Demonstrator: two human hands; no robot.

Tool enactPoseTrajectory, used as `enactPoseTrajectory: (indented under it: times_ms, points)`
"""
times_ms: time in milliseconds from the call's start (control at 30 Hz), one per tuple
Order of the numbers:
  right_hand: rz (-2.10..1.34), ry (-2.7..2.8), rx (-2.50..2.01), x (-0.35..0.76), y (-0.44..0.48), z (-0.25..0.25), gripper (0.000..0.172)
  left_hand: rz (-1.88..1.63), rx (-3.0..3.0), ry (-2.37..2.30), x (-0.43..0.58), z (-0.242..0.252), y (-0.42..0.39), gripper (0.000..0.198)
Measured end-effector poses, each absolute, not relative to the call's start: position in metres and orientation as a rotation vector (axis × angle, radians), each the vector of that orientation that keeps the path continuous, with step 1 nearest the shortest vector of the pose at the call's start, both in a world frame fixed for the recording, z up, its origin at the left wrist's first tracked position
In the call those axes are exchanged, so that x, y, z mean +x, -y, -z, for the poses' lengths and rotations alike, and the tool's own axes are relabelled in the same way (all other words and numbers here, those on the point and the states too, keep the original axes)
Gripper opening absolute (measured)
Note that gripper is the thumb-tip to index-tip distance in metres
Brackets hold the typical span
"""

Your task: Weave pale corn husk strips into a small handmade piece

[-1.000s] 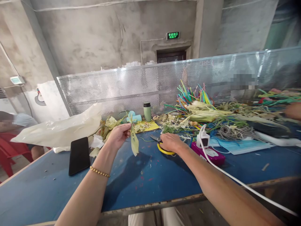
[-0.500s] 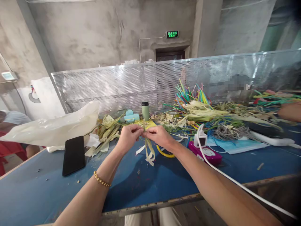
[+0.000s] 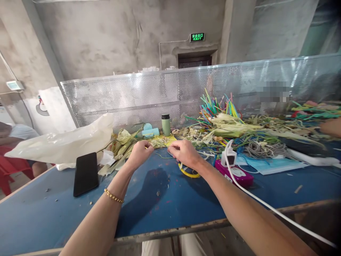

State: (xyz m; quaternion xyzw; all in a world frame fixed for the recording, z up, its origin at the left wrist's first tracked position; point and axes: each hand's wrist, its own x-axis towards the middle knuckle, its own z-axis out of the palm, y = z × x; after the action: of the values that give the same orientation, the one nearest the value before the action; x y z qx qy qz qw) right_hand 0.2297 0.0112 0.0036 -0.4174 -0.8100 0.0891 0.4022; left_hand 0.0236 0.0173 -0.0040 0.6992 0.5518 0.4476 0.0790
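Observation:
My left hand (image 3: 141,153) is above the blue table with thumb and fingertips pinched together; what they hold, if anything, is too small to make out. A short distance away, my right hand (image 3: 183,152) is closed, its fingertips on a thin green string (image 3: 163,156). The string curves across the gap toward the left fingertips. Under the right wrist lies a yellow ring (image 3: 189,174), partly covered. Behind the hands are a yellow sheet (image 3: 162,140) with plant scraps and a green bottle (image 3: 165,126) with a black lid.
A black phone (image 3: 85,174), dried corn husks (image 3: 124,149) and a plastic bag (image 3: 64,144) lie left. At right are a purple box (image 3: 239,174) with a white charger (image 3: 228,158), a blue mask (image 3: 277,164), grey cord (image 3: 257,149) and coloured stems (image 3: 220,106). Another person's hand (image 3: 331,126) shows far right.
My hands have moved apart from each other. The pale husk strips that hung between them are out of sight, and a thin green string shows in the gap.

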Motion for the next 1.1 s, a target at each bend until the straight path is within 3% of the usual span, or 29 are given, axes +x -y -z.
enactPoseTrajectory:
  times_ms: [200, 400, 533, 667, 767, 833, 900, 1100]
  points:
    - [-0.046, 2.165, -1.162, 0.236, -0.014, -0.005, 0.023, -1.378, 2.063, -1.8, 0.013, 0.005, -0.024, 0.017]
    - [0.078, 2.321, -1.182, 0.237, -0.009, -0.005, 0.024, -1.232, 2.395, -1.319, 0.046, 0.0, 0.0, 0.018]
    - [0.351, 2.429, -1.187, 0.233, -0.006, -0.001, 0.021, -1.055, 2.481, -1.296, 0.058, 0.006, 0.005, 0.013]
    - [0.614, 2.447, -1.014, 0.233, -0.006, -0.003, 0.019, -0.993, 2.224, -1.28, 0.051, 0.01, 0.0, 0.015]
    - [0.762, 2.056, -1.06, 0.24, -0.007, -0.013, 0.025, -1.054, 1.721, -1.121, 0.041, 0.009, -0.006, 0.014]
    - [0.759, 1.775, -1.184, 0.247, -0.009, -0.019, 0.036, -1.204, 1.357, -1.002, 0.034, 0.006, -0.01, 0.014]
    - [0.657, 1.768, -1.348, 0.254, -0.012, -0.021, 0.032, -1.334, 1.128, -0.882, 0.028, 0.002, -0.014, 0.013]
    - [0.148, 2.471, -1.806, 0.251, -0.013, -0.004, 0.025, -1.428, 1.0, -0.795, 0.018, 0.0, -0.018, 0.006]
